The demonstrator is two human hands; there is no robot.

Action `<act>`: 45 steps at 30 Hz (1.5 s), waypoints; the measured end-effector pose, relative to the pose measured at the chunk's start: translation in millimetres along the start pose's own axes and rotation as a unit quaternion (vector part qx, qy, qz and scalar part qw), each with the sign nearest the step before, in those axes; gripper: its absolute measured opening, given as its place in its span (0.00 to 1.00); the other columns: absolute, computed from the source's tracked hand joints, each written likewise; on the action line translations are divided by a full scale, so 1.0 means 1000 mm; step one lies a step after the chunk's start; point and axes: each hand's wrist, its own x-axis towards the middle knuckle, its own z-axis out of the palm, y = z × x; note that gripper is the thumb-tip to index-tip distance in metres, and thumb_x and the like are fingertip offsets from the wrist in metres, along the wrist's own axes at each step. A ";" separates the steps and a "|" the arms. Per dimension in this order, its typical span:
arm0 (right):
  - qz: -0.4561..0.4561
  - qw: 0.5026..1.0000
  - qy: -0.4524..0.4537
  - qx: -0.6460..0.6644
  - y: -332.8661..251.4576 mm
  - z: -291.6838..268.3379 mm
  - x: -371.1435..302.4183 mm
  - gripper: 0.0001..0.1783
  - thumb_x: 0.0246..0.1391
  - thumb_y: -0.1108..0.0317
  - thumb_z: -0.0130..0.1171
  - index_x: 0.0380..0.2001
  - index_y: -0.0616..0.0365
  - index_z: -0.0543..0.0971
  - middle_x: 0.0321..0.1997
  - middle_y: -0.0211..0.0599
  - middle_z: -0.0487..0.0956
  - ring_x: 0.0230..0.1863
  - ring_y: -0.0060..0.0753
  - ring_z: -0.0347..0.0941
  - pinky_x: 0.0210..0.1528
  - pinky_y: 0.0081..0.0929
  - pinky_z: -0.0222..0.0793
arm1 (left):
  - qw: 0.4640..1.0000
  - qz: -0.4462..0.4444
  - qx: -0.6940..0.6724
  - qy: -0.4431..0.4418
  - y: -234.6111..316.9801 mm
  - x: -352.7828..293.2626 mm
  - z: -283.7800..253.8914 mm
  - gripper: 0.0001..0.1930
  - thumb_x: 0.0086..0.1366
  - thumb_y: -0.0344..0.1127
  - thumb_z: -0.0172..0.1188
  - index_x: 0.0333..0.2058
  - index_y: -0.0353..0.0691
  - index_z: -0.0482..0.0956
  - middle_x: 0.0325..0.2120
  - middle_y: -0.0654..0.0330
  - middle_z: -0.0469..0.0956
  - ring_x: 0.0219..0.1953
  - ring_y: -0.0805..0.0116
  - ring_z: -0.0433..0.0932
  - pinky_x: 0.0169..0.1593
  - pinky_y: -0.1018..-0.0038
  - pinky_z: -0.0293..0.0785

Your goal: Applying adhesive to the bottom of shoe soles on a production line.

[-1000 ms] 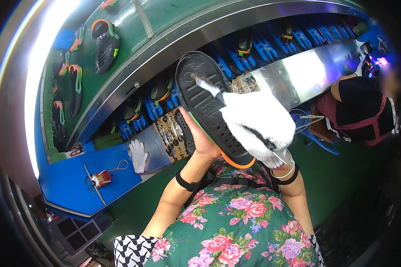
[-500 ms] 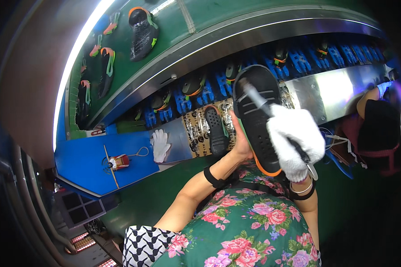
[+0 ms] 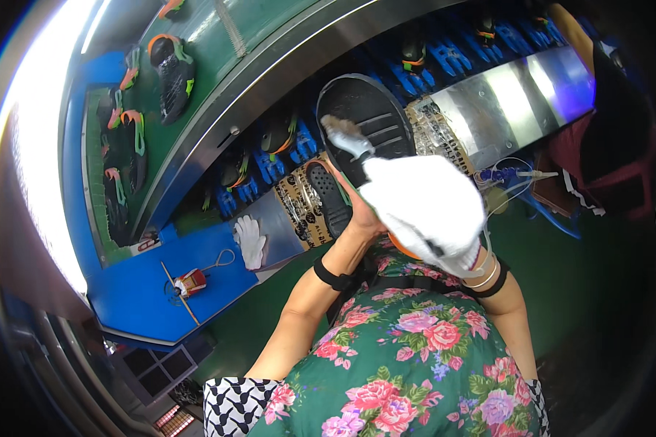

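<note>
My bare left hand (image 3: 364, 218) grips a black shoe sole (image 3: 383, 116) by its left side. A flat brush (image 3: 345, 135) with a pale metal ferrule and dark handle is closed in my right hand (image 3: 426, 204), which wears a white glove. Its bristles are against the left edge of the sole's wide end. The glove hides most of the sole's heel end, where a bit of orange shows. Beside my left hand a second sole (image 3: 324, 191), dark with holes, lies on the taped strip.
A loose white glove (image 3: 251, 240) lies beside a blue tabletop (image 3: 135, 280) that bears a small container with a stick (image 3: 191, 282). Behind, shoe uppers sit among blue holders (image 3: 448, 57); more rest on a green belt (image 3: 197, 44). Another person (image 3: 619, 146) is at the right.
The brush has moved to the sole's left edge, and my gloved hand covers more of the heel end. The whole view has shifted and tilted; the other person's arm is raised higher.
</note>
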 end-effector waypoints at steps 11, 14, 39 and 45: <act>-0.001 0.999 0.026 0.026 0.010 0.001 -0.013 0.20 0.46 0.77 0.69 0.45 0.57 0.86 0.44 0.39 0.86 0.42 0.40 0.82 0.43 0.32 0.78 | 0.992 0.053 -0.082 -0.074 0.010 0.006 0.002 0.58 0.57 0.88 0.29 0.63 0.38 0.69 0.57 0.52 0.75 0.56 0.54 0.76 0.63 0.56 0.71; 0.034 0.994 0.014 0.106 0.010 -0.004 -0.010 0.17 0.45 0.75 0.71 0.42 0.56 0.87 0.40 0.38 0.86 0.39 0.39 0.82 0.41 0.32 0.78 | 0.987 0.048 -0.034 -0.148 0.015 0.006 -0.010 0.57 0.57 0.87 0.29 0.64 0.40 0.68 0.57 0.54 0.75 0.56 0.55 0.76 0.63 0.56 0.70; 0.049 0.995 0.002 0.087 0.017 0.000 -0.049 0.16 0.44 0.77 0.71 0.40 0.57 0.87 0.44 0.40 0.86 0.40 0.40 0.83 0.41 0.34 0.78 | 0.993 -0.047 0.034 -0.101 0.059 0.014 0.066 0.45 0.47 0.75 0.69 0.43 0.33 0.74 0.34 0.54 0.78 0.41 0.59 0.78 0.48 0.63 0.76; 0.088 0.987 -0.003 0.136 0.009 0.002 -0.050 0.14 0.44 0.78 0.72 0.37 0.56 0.87 0.42 0.40 0.86 0.39 0.40 0.83 0.41 0.32 0.78 | 0.995 0.017 0.016 -0.094 0.054 0.012 0.044 0.41 0.49 0.66 0.74 0.47 0.35 0.72 0.38 0.55 0.78 0.48 0.53 0.77 0.57 0.59 0.73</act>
